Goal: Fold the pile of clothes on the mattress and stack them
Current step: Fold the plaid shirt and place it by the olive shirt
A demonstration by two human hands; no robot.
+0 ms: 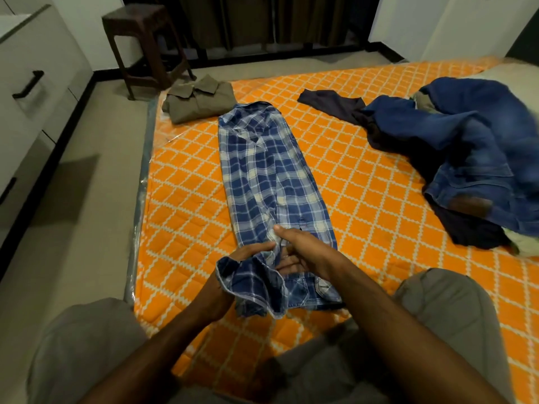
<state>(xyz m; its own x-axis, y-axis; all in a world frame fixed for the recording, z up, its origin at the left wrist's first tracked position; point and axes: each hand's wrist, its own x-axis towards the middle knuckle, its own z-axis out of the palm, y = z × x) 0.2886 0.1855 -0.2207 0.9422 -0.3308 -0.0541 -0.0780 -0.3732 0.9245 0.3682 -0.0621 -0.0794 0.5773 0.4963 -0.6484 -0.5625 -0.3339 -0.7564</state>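
No writing readable. Both hands, left hand [248, 259] and right hand [303, 252], grip the plaid shirt [262, 170] hem; bare mattress [364, 176] between it and the jeans pile [466, 147].

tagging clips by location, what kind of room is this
Most likely a bedroom in a home. A mattress with an orange patterned cover lies low by the floor, white drawers line the left wall, and a dark stool stands before dark curtains.
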